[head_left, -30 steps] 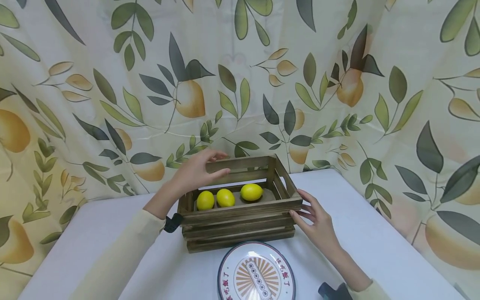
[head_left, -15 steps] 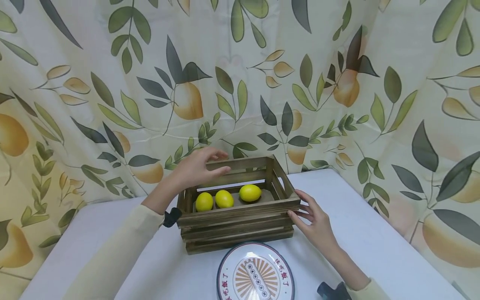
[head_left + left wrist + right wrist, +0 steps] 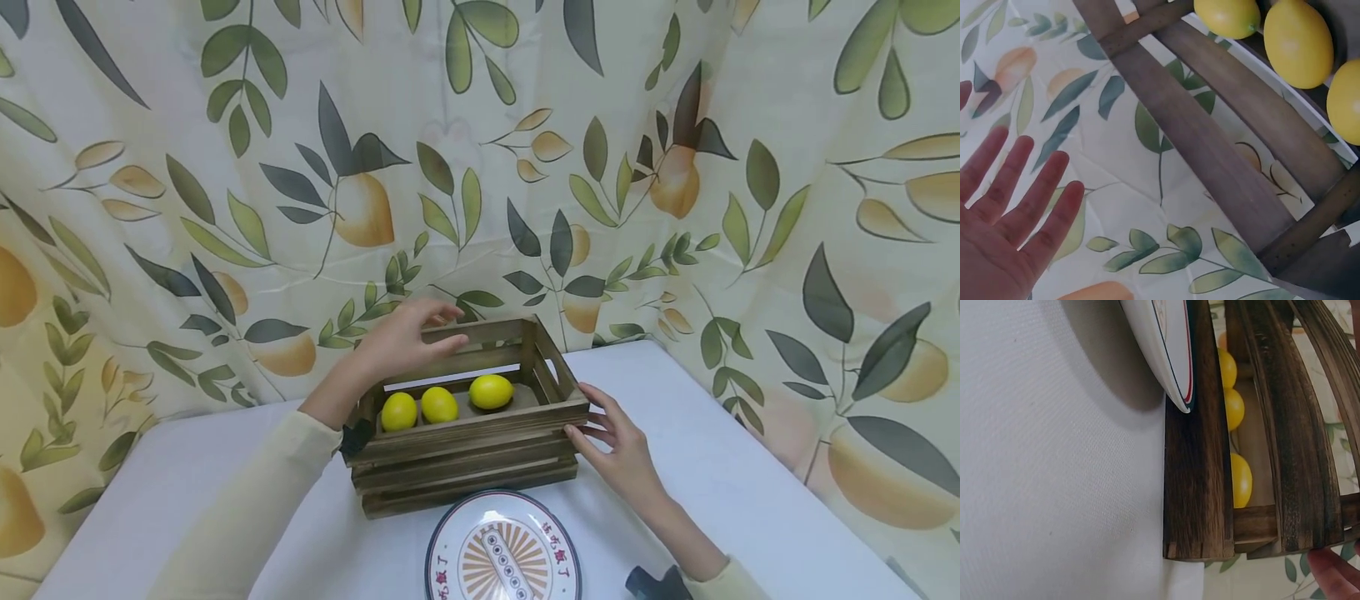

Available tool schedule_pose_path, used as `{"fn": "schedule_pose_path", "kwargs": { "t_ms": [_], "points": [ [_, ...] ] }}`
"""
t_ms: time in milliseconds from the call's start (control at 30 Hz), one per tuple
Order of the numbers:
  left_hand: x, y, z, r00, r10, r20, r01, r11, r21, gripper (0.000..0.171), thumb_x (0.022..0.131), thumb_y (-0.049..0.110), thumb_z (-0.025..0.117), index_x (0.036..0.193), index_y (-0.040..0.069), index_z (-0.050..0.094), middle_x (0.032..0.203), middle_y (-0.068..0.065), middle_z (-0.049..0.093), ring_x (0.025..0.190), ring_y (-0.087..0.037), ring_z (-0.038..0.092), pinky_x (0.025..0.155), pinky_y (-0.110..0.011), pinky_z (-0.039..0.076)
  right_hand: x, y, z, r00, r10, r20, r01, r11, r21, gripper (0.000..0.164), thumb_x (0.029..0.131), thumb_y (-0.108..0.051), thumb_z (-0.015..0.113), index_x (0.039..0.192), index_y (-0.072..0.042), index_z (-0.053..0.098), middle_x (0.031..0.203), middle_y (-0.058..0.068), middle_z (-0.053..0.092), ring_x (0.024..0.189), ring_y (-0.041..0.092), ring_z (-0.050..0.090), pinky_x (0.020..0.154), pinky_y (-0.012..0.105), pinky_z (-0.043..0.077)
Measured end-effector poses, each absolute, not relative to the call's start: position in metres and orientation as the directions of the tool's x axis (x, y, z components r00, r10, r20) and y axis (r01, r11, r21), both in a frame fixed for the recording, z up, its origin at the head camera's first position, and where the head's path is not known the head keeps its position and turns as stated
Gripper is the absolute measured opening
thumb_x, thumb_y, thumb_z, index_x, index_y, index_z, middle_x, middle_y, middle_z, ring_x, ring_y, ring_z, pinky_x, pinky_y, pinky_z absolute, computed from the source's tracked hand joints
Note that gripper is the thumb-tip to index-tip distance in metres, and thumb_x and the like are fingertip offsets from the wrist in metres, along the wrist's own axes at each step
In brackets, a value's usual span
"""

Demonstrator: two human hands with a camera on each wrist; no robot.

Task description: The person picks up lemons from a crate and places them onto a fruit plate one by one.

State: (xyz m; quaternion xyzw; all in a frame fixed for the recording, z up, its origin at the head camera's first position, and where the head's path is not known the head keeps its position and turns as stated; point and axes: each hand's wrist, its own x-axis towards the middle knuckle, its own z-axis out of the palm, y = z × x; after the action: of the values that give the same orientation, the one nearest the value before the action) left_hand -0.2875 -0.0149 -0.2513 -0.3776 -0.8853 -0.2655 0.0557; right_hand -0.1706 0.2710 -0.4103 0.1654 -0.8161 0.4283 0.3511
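Note:
A dark wooden slatted crate (image 3: 465, 471) stands on the table with three lemons inside: a left lemon (image 3: 399, 412), a middle lemon (image 3: 439, 405) and a right lemon (image 3: 491, 392). My left hand (image 3: 408, 337) is held over the crate's back left, holding nothing, thumb apart. The left wrist view shows its palm and spread fingers (image 3: 1041, 200) beside the slats. At the crate's front right corner, my right hand (image 3: 618, 446) holds the upper slat between thumb and fingers. In the right wrist view, a fingertip (image 3: 1325, 565) meets the slat's end.
A round white plate (image 3: 551, 575) with a dark rim and red lettering lies close in front of the crate. A white cloth covers the table (image 3: 675, 417). Behind hangs a curtain (image 3: 480, 208) printed with leaves and fruit.
The head view has shifted slightly, so the crate, lemons and plate appear a little further left and lower. Both hands keep about the same pose at the crate.

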Motion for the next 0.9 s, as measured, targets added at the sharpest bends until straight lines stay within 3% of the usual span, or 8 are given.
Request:
{"fn": "schedule_pose_path", "kwargs": {
  "t_ms": [433,600,833,900],
  "points": [
    [-0.303,0.0,-0.252,-0.702,0.647,0.297,0.684,0.495,0.537,0.041,0.095,0.033,0.063,0.129,0.01,0.06,0.131,-0.009,0.059,0.118,-0.031,0.058,0.094,-0.047,0.051,-0.171,0.27,-0.414,-0.688,0.046,0.724,-0.555,0.61,-0.565,0.07,0.072,0.016,0.076,0.136,0.005,0.048,0.128,0.026,0.057,0.094,0.035,0.067,0.074,0.032,0.058],
    [-0.308,0.008,-0.254,-0.685,0.667,0.294,0.693,0.47,0.547,0.04,0.095,0.031,0.064,0.129,0.01,0.06,0.128,-0.009,0.061,0.115,-0.029,0.06,0.095,-0.046,0.051,-0.168,0.272,-0.413,-0.695,0.039,0.718,-0.563,0.59,-0.578,0.07,0.075,0.011,0.077,0.138,0.0,0.048,0.131,0.023,0.057,0.097,0.031,0.067,0.076,0.028,0.058],
    [-0.313,0.015,-0.251,-0.646,0.717,0.263,0.685,0.392,0.614,0.042,0.096,0.031,0.062,0.134,0.013,0.055,0.131,-0.007,0.058,0.119,-0.027,0.057,0.099,-0.045,0.047,-0.158,0.259,-0.394,-0.678,0.038,0.734,-0.575,0.594,-0.562,0.065,0.072,0.018,0.074,0.131,0.011,0.049,0.123,0.03,0.058,0.092,0.036,0.067,0.072,0.039,0.059],
    [-0.315,0.018,-0.251,-0.627,0.736,0.254,0.684,0.365,0.632,0.043,0.096,0.03,0.062,0.136,0.014,0.054,0.132,-0.007,0.057,0.12,-0.027,0.057,0.1,-0.045,0.046,-0.162,0.263,-0.401,-0.674,0.042,0.737,-0.578,0.591,-0.562,0.067,0.072,0.018,0.075,0.132,0.008,0.049,0.124,0.028,0.058,0.093,0.032,0.068,0.072,0.036,0.059]
  ]
}}
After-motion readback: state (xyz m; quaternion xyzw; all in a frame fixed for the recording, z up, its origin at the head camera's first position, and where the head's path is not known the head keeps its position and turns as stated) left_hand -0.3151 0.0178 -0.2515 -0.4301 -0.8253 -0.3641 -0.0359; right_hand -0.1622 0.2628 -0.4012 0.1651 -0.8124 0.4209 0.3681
